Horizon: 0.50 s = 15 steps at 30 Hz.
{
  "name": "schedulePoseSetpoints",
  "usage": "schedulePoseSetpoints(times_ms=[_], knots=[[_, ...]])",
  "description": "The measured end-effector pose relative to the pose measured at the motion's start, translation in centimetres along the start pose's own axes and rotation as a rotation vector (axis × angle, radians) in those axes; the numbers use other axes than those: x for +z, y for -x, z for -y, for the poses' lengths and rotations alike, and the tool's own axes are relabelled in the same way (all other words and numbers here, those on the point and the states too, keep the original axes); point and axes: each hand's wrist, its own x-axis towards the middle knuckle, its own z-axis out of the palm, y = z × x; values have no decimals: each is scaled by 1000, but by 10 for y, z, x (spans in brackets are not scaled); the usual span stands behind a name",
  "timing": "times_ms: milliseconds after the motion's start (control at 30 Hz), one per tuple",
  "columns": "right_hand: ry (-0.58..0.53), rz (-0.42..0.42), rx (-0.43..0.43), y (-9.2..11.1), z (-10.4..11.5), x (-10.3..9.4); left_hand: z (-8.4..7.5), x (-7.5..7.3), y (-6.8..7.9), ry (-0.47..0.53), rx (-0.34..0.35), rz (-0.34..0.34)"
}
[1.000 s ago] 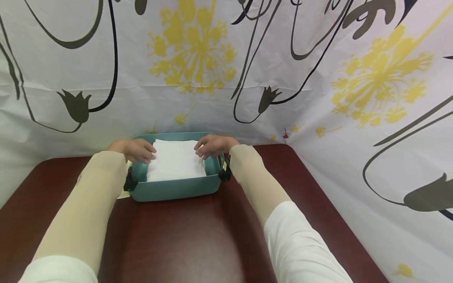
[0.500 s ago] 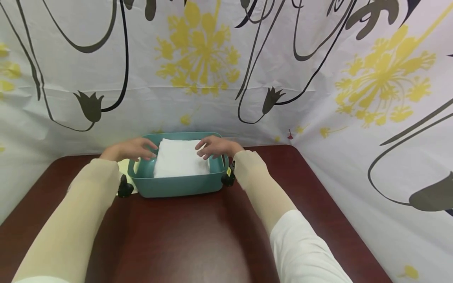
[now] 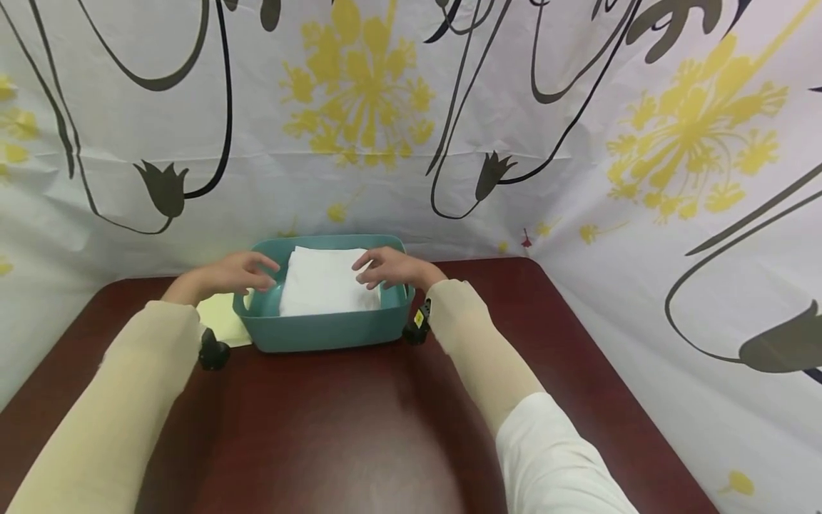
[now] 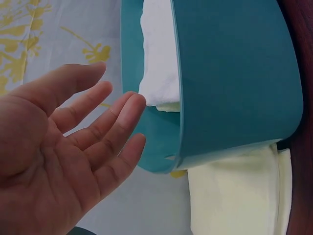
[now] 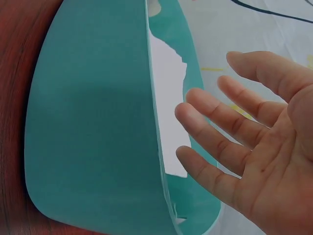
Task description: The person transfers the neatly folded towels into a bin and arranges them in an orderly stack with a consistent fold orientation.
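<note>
A teal plastic basket [image 3: 324,333] stands at the back of the table, and a folded white cloth [image 3: 329,282] lies inside it. My left hand [image 3: 226,275] hovers at the basket's left end, fingers loosely bent and holding nothing. Over the right end is my right hand [image 3: 394,268], its fingers relaxed above the edge of the white cloth. Both wrist views show spread, bare fingers beside the basket wall [image 4: 234,73]. A pale yellow folded cloth [image 4: 234,191] lies on the table against the basket's left end, partly hidden by my left arm in the head view.
The dark red-brown table [image 3: 308,428] stretches from the basket toward me. White fabric [image 3: 398,193] with yellow and grey flower prints hangs right behind the table and along its right side.
My left hand has moved left, away from the white cloth, uncovering more of the yellow cloth. The right hand stays nearly in place. The white cloth lies still in the basket.
</note>
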Motion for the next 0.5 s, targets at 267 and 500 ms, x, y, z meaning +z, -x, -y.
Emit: schedulePoseSetpoints(times_ms=[267, 500], knots=[[9, 3, -64, 2, 13, 7, -2, -3, 11, -16, 1, -43], [14, 51, -123, -1, 25, 18, 0, -3, 22, -4, -10, -64]])
